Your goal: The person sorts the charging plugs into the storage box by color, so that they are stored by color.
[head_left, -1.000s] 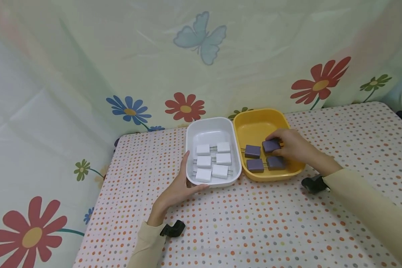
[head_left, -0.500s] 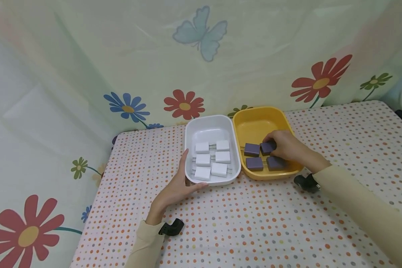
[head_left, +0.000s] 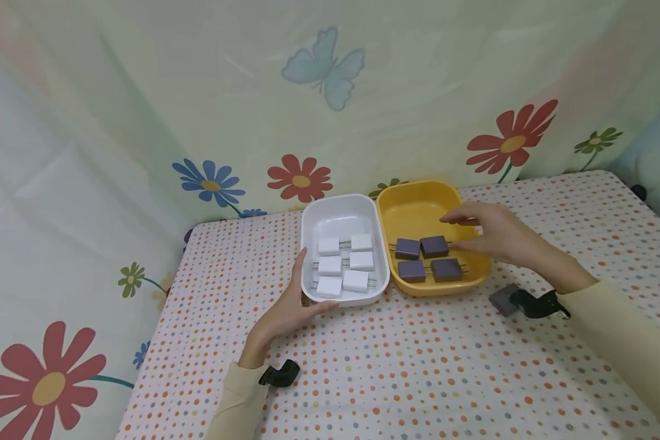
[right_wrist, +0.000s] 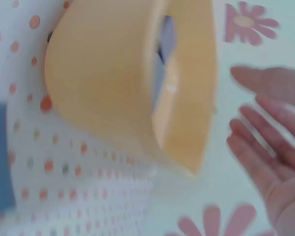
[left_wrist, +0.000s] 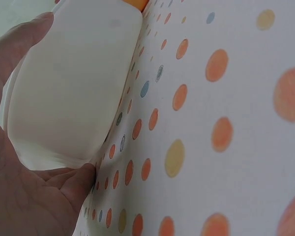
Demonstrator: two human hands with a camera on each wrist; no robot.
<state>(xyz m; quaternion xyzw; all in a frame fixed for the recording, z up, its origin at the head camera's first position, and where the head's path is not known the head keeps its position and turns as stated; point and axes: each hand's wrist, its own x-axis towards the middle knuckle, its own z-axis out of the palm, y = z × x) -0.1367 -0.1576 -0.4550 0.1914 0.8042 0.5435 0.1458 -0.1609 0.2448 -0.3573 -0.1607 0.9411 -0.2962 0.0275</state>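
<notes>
In the head view, my left hand [head_left: 287, 310] holds the near left corner of a white tray [head_left: 341, 206], fingers along its side and thumb at its front. The left wrist view shows the white tray's outer wall [left_wrist: 78, 83] between the thumb and fingers. Several white plug adapters [head_left: 329, 265] with metal prongs lie in two columns inside. To the right, my right hand [head_left: 500, 235] is over the right rim of a yellow tray [head_left: 418, 194], fingers spread and holding nothing. Several purple plug adapters [head_left: 434, 246] lie in that tray. Its outer wall [right_wrist: 103, 69] fills much of the right wrist view.
Another dark purplish block [head_left: 503, 299] lies on the dotted tablecloth [head_left: 396, 373], partly behind the right wrist's black camera [head_left: 539, 304]. The two trays stand side by side near the back edge, in front of a flowered curtain [head_left: 225, 122].
My right hand shifted a purple plug adapter leftward, beside another in the yellow tray, then let go and drew back to the right. My left hand stays at the white tray.
</notes>
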